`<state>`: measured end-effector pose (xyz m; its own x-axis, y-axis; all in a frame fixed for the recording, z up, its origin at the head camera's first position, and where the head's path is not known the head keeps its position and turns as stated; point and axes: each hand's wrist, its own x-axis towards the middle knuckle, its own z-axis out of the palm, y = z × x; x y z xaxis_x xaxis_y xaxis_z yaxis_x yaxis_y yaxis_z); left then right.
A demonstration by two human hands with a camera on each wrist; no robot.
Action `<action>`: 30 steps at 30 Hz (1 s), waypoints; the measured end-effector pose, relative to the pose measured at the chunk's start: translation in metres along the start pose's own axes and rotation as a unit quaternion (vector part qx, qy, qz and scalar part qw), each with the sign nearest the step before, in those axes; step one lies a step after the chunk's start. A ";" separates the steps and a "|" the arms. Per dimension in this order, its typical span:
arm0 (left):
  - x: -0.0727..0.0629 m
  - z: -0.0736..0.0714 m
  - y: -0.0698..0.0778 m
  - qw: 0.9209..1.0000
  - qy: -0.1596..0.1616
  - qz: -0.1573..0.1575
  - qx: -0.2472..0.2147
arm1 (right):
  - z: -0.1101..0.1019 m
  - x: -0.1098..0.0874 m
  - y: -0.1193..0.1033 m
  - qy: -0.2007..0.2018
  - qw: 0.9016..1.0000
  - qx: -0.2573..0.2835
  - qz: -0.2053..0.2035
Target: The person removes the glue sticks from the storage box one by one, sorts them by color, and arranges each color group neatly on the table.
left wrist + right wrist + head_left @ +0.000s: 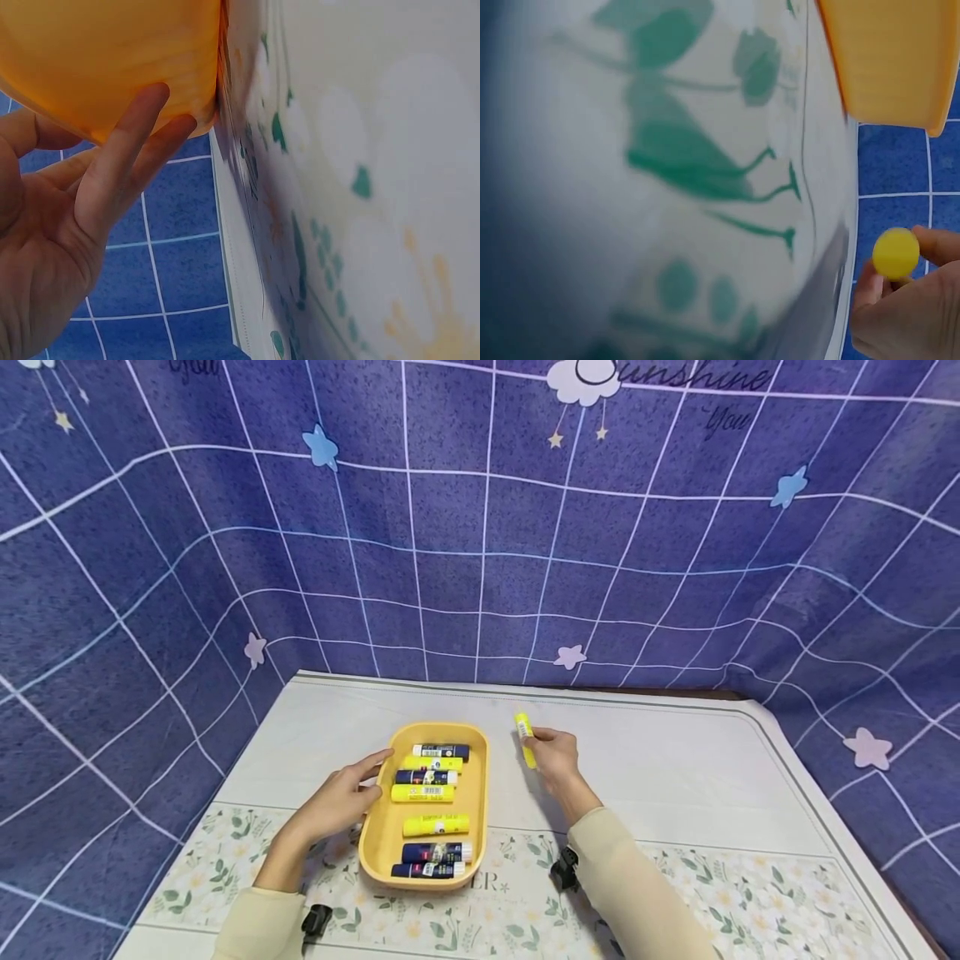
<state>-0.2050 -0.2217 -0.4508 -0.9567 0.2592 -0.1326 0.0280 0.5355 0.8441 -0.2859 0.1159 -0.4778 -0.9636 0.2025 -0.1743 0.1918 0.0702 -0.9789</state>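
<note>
A yellow tray (480,810) stands on the table with several glue sticks lying across it, some yellow and some navy with white ends. My left hand (341,802) holds the tray's left side, thumb and forefinger at the rim. From the left wrist view, other fingers (124,146) of that hand lie against the outer wall. To the right of the tray, my right hand (555,760) pinches a yellow glue stick (522,727) between thumb and fingers. One round yellow end of this stick (896,253) faces the right wrist camera.
A white cloth with a band of leaves and flowers covers the table (675,777). Behind the far edge hangs a blue curtain (450,568) with white grid lines and stars. Small black devices (317,920) sit at both wrists.
</note>
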 end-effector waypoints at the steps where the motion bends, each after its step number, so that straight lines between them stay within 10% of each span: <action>1: 0.000 0.000 0.000 1.000 0.000 0.000 0.001 | 0.000 0.000 0.001 0.000 1.000 -0.003 0.003; 30: -0.001 0.001 0.001 1.000 0.003 0.005 0.014 | -0.002 0.001 0.001 0.014 0.976 -0.215 -0.026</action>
<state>-0.2036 -0.2208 -0.4500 -0.9581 0.2595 -0.1213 0.0455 0.5557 0.8301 -0.2864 0.1182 -0.4791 -0.9698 0.2141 -0.1167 0.2090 0.4831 -0.8503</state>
